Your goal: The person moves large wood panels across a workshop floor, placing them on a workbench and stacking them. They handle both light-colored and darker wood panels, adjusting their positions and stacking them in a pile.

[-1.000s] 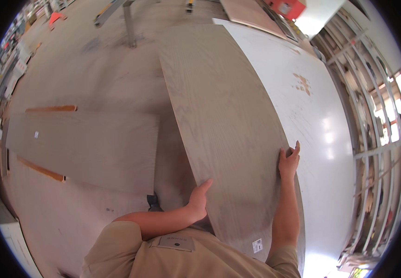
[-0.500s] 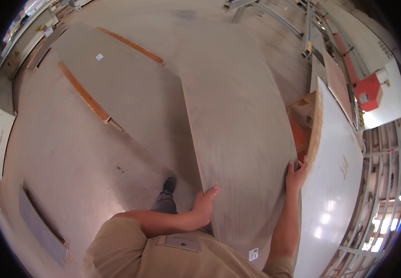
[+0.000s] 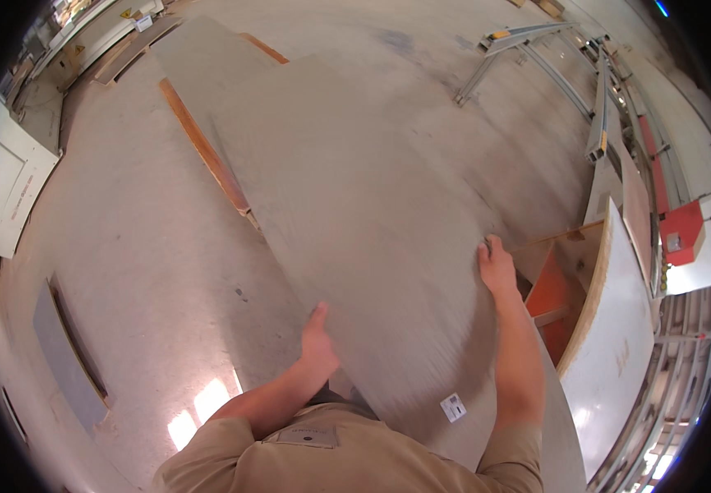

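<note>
A long greyish-brown wood-grain panel (image 3: 355, 197) stretches away in front of me, with a white label (image 3: 453, 407) near its close end. My left hand (image 3: 319, 345) grips its left edge, thumb on the upper face and fingers hidden beneath. On the opposite edge, farther forward, my right hand (image 3: 497, 264) is closed with its thumb on top. A similar panel (image 3: 207, 49) lies beyond, partly covered by the held one. Orange-brown wooden strips, one on the left (image 3: 203, 144) and another on the right (image 3: 263, 48), show along its sides.
At right stands a white-topped wooden piece (image 3: 614, 304) with an open frame and an orange part inside. Metal rails (image 3: 548, 37) and a red-and-white machine (image 3: 684, 234) are behind it. A grey board (image 3: 68, 357) lies at left, near a white cabinet (image 3: 10, 181).
The held panel has swung left and now overlaps more of the panel beyond. Both hands have moved with it, leftward and forward. My view has turned slightly.
</note>
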Available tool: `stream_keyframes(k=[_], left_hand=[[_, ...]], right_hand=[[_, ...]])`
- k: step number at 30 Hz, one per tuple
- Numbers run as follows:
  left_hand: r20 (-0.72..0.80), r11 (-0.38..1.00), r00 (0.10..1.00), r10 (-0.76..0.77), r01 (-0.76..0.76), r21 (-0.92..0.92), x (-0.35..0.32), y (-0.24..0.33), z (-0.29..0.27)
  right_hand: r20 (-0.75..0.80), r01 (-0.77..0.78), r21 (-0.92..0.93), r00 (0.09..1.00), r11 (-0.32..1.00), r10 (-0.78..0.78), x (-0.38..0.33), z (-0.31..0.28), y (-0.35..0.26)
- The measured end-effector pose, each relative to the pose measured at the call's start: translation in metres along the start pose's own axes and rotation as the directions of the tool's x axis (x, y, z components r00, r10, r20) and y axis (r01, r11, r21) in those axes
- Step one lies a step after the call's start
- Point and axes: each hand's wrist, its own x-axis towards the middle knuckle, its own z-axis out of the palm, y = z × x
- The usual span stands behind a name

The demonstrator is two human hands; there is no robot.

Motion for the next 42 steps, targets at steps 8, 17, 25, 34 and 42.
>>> stream_keyframes(k=[8, 17, 25, 34, 42], left_hand=[[-0.03, 0.957, 0.957, 0.29, -0.29, 0.011, 0.056, 0.093, 0.0], [-0.161, 0.868, 0.858, 0.488, -0.459, 0.188, 0.124, 0.197, 0.009], [0.018, 0.832, 0.837, 0.546, -0.545, 0.103, 0.165, 0.244, 0.006], [-0.025, 0.907, 0.912, 0.408, -0.403, 0.12, 0.053, 0.027, 0.002], [-0.028, 0.921, 0.991, 0.128, -0.108, 0.374, -0.072, -0.161, -0.014]], right_hand=[[0.052, 0.145, 0.035, 0.988, 0.989, -0.146, 0.087, 0.053, -0.101], [-0.062, 0.165, 0.063, 0.985, 0.984, -0.161, 0.024, 0.011, -0.019], [-0.551, -0.14, -0.355, 0.83, 0.924, -0.085, -0.18, -0.063, 0.247], [-0.729, -0.933, -0.004, 0.249, 0.359, 0.638, -0.477, -0.153, 0.428], [-0.388, -0.872, 0.323, 0.234, 0.369, 0.891, -0.508, -0.18, 0.417]])
